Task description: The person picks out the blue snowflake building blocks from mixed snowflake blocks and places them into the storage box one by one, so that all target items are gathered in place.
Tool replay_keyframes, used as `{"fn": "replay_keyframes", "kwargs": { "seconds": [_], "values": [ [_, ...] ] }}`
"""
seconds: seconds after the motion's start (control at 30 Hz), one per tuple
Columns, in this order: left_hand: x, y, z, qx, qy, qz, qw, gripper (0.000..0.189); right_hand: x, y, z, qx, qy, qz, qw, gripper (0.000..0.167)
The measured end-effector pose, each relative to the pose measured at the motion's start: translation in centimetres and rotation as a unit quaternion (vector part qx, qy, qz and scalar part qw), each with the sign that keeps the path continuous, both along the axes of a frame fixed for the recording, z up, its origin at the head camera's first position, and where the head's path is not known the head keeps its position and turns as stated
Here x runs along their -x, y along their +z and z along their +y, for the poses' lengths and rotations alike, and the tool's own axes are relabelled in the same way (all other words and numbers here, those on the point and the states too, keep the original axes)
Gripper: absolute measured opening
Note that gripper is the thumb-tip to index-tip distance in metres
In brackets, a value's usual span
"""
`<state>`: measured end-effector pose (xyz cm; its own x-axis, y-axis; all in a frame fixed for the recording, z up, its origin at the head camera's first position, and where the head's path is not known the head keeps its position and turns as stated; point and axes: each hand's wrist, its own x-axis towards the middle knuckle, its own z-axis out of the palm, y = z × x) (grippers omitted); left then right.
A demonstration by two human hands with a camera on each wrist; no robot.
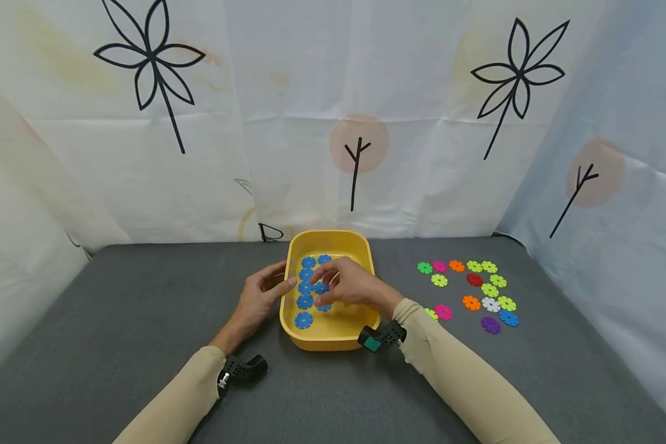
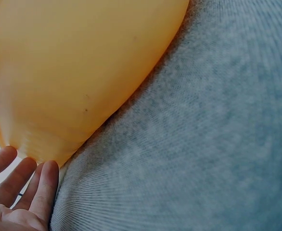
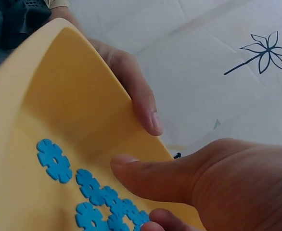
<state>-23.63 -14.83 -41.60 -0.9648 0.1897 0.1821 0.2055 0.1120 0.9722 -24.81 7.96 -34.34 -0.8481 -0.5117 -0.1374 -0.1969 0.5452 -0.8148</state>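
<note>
A yellow plastic tray (image 1: 333, 345) stands on the dark table, with several blue notched flower discs (image 1: 304, 320) lying in rows along its left part. My left hand (image 1: 256, 302) holds the tray's left side, its thumb over the rim and its fingers (image 2: 47, 187) against the outer wall. Over the blue discs, inside the tray, my right hand (image 1: 346, 283) has thumb and fingertips slightly apart. In the right wrist view, the right thumb (image 3: 150, 175) is above the discs; nothing shows in that hand, and its other fingertips are partly cut off.
On the table (image 1: 144, 308) to the tray's right lie several loose notched discs, among them a purple disc (image 1: 491, 325), a red disc (image 1: 474, 279) and a green disc (image 1: 424, 267). A printed white curtain (image 1: 288, 172) hangs behind the table's far edge.
</note>
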Motion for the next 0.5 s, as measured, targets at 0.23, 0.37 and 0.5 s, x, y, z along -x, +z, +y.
{"fn": "replay_keyframes", "kwargs": {
  "seconds": [0.23, 0.37, 0.5],
  "values": [
    [0.1, -0.1, 0.0, -0.003, -0.001, -0.003, 1.0, 0.054, -0.2, 1.0, 0.8, 0.029, 0.015, 0.013, 0.9994, 0.037],
    [0.0, 0.0, 0.0, -0.007, -0.001, -0.002, 1.0, 0.054, -0.6, 1.7, 1.8, 0.043, 0.007, 0.02, 0.9988, 0.034],
    [0.0, 0.0, 0.0, -0.011, 0.001, 0.0, 0.9999, 0.054, -0.8, 2.2, 3.0, 0.053, -0.002, 0.035, 0.9979, 0.032]
  ]
}}
